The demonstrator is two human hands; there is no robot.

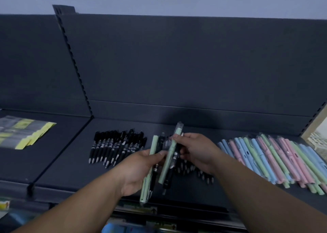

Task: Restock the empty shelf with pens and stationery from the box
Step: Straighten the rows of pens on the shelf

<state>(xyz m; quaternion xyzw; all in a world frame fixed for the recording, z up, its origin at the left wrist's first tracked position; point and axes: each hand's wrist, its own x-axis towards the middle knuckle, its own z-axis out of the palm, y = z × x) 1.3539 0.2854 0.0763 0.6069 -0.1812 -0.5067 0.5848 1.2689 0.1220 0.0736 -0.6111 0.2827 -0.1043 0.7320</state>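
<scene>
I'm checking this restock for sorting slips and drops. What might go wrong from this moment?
1. The left hand and right hand each grip green and black pens mixed together, so one could land in the wrong group: the black pile or the pastel row.
2. The left hand's green pen reaches down over the front edge of the shelf in this view; if the grip slips, it may fall off.

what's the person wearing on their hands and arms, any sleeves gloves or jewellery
Nothing worn shows. The left hand and right hand are ungloved, and the left forearm and right forearm are bare to the frame's edge, with no sleeve, watch or bracelet. No ring shows on the fingers in view, though the picture is blurry.
</scene>
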